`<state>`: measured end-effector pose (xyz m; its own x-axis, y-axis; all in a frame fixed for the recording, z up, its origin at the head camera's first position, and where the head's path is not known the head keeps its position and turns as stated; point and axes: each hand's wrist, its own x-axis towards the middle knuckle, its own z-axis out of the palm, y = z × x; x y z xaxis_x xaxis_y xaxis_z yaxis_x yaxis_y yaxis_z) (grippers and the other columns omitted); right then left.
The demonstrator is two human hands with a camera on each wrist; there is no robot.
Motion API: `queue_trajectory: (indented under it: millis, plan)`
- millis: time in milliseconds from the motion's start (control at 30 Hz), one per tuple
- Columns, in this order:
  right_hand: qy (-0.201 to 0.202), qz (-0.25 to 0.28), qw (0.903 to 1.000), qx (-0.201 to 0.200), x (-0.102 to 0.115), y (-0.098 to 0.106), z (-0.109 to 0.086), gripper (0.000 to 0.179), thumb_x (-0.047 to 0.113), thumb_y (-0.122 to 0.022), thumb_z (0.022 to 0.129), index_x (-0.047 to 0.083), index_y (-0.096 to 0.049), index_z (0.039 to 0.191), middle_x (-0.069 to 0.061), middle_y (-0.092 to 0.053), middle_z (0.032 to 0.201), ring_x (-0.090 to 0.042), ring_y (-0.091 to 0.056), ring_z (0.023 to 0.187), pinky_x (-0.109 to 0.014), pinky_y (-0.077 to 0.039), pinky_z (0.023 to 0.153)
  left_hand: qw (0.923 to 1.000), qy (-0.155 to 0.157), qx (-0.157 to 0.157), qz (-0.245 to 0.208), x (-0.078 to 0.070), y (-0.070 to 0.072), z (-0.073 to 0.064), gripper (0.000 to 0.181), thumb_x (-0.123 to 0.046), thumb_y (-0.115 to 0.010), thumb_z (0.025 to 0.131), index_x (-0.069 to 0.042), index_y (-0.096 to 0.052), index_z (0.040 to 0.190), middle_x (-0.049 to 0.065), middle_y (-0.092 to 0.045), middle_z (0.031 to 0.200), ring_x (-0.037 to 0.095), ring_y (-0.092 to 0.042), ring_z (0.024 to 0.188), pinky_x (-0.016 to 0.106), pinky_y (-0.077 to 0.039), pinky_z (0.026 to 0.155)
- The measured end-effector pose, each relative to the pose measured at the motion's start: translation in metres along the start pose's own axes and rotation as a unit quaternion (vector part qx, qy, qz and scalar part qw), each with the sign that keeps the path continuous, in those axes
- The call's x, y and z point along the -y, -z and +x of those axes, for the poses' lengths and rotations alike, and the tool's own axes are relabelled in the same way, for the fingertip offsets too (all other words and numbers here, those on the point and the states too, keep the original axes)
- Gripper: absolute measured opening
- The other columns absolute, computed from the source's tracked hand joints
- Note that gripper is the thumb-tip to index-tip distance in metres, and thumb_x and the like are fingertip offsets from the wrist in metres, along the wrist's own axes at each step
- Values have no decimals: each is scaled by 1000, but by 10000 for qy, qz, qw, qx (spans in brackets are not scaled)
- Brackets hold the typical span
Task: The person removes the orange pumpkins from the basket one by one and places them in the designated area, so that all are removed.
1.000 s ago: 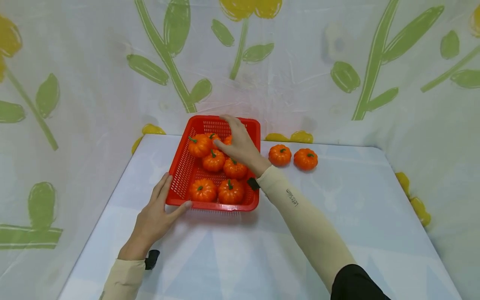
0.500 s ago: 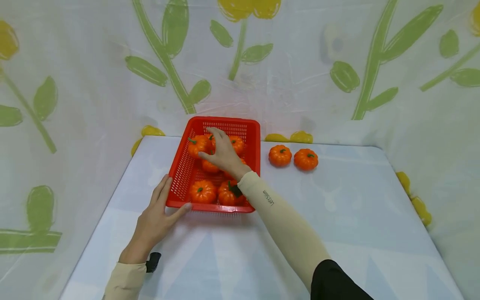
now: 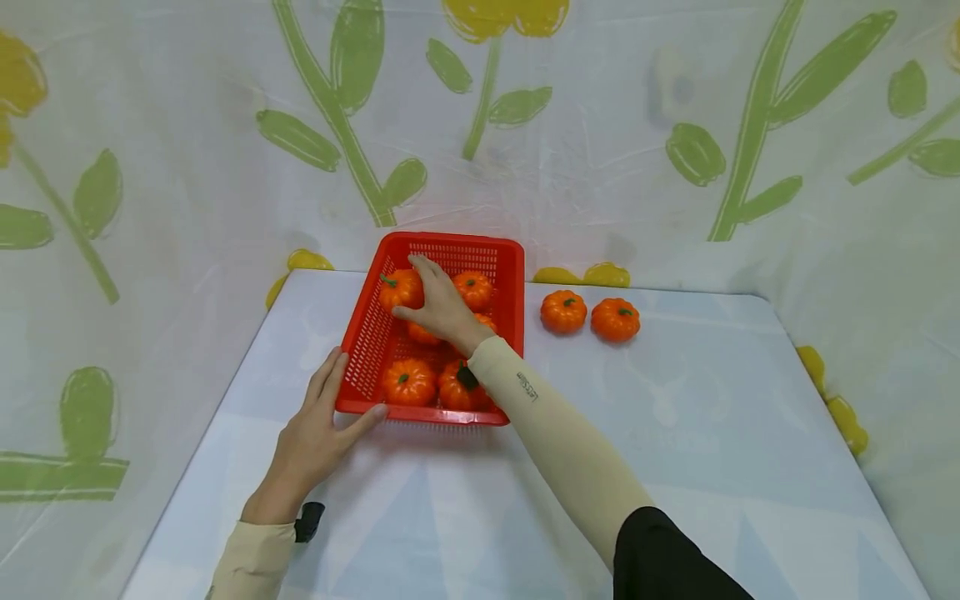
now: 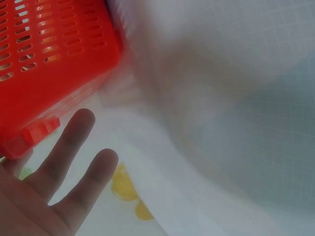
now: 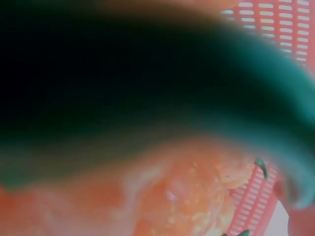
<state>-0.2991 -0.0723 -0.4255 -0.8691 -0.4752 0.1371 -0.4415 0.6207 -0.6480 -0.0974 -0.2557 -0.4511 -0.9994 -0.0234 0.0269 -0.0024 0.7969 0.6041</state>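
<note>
A red plastic basket holds several small orange pumpkins with green stems. My left hand rests at its near left corner, fingers straight along the side and thumb at the front rim. In the left wrist view two spread fingers stand below the basket wall. My right hand reaches inside, thumb and forefinger spread to either side of a pumpkin at the back left. It covers other pumpkins partly. Blurred dark material fills much of the right wrist view, above an orange pumpkin.
Two more pumpkins, one beside the other, sit on the white table right of the basket. A pale curtain printed with plants and yellow flowers stands right behind the table and basket.
My right hand has moved left and slightly down within the basket, over to the back-left pumpkins, with thumb and fingers still spread. My left hand and the basket have stayed in place.
</note>
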Motion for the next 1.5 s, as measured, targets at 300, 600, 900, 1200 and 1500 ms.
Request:
queue_trajectory:
  millis: [300, 600, 900, 1200, 1500]
  plan:
    - [240, -354, 9981, 439, 0, -4, 7, 90, 35, -74, 93, 14, -22, 163, -4, -14, 169, -24, -15, 155, -34, -19, 122, 10000, 76, 22, 41, 0, 0, -1, 103, -70, -59, 90, -27, -3, 165, -8, 0, 170, 44, -49, 131, 71, -45, 92]
    - [-7, -257, 9985, 484, 2, -5, 2, 71, 31, -74, 94, 15, -40, 154, -4, -25, 166, -21, -29, 150, -32, -27, 119, 10000, 69, 52, 12, -2, -1, 0, 104, -70, -59, 90, -27, -2, 165, -8, 0, 170, 43, -46, 134, 71, -44, 93]
    - [62, -230, 9989, 403, 1, -6, 2, 68, 27, -77, 92, 14, -42, 149, -2, -45, 150, -19, -43, 138, -30, -33, 116, 10000, 28, 12, 43, -1, -1, 0, 104, -70, -60, 90, -26, -3, 165, -7, 0, 170, 43, -45, 135, 71, -45, 93]
    - [48, -117, 9995, 298, 1, -3, 0, 68, 28, -77, 92, 15, -42, 149, -2, -46, 149, -19, -44, 135, -31, -36, 115, 9999, 87, 40, 53, 1, -2, -1, 103, -71, -59, 90, -28, -2, 165, -10, 1, 170, 44, -49, 130, 71, -44, 93]
    - [111, -110, 9993, 339, 6, 11, -8, 69, 28, -77, 91, 15, -42, 149, -2, -44, 151, -18, -42, 138, -31, -36, 115, 10000, 34, -15, 83, 1, -3, 0, 103, -70, -59, 90, -28, -2, 165, -7, 0, 170, 45, -44, 136, 73, -43, 94]
